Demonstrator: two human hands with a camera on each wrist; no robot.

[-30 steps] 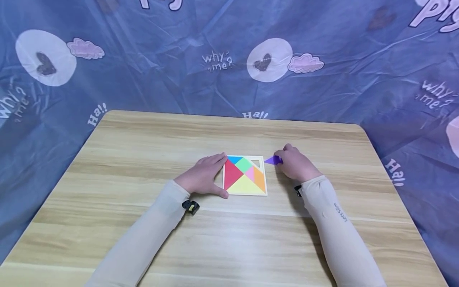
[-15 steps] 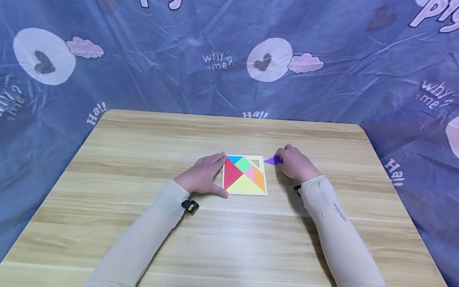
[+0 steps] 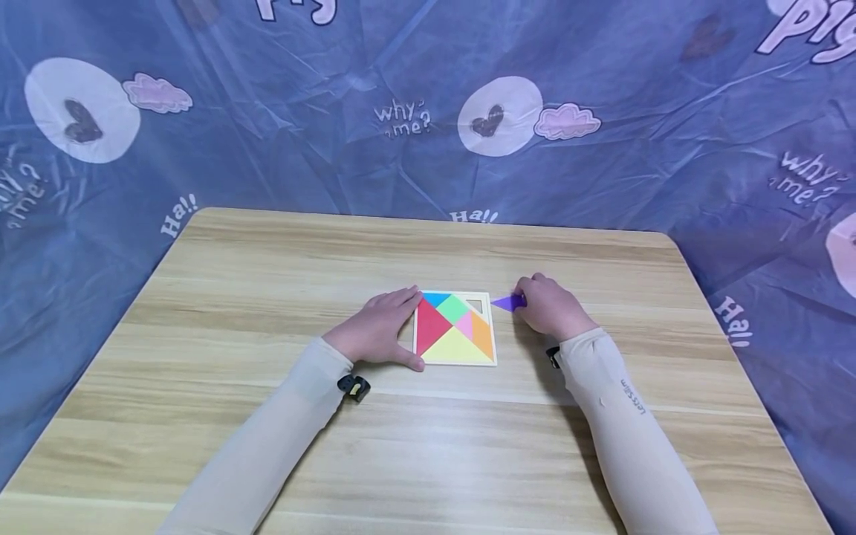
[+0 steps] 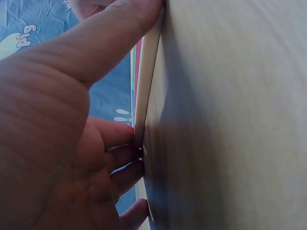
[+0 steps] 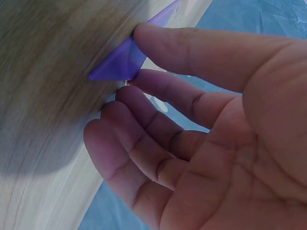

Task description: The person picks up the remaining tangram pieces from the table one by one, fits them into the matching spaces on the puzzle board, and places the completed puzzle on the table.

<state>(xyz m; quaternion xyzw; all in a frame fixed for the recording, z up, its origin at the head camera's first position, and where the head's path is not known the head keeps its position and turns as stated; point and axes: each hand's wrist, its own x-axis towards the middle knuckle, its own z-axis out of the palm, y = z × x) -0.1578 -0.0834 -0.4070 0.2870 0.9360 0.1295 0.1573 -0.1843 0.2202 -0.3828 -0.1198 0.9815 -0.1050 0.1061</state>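
Note:
A square tangram tray (image 3: 495, 349) with a pale rim lies on the table, filled with coloured pieces. A small triangular slot (image 3: 475, 305) at its far right corner shows bare. My left hand (image 3: 381, 327) holds the tray's left side, thumb at the near corner and fingertips at the far one; the left wrist view shows them along the tray's edge. To the right of the tray, my right hand (image 3: 551, 305) pinches a purple triangular tangram piece (image 3: 506, 302) between thumb and forefinger. Its tip points at the tray's rim. In the right wrist view the other fingers curve loosely below the piece.
The wood-grain table (image 3: 428, 461) reaches around the tray on all sides. Behind it hangs a blue printed cloth (image 3: 321, 126), which also drops along both sides. Small black devices are strapped to both wrists over pale sleeves (image 3: 267, 446).
The hands, the tray and the purple triangular piece keep their places; only the head view shifts very slightly.

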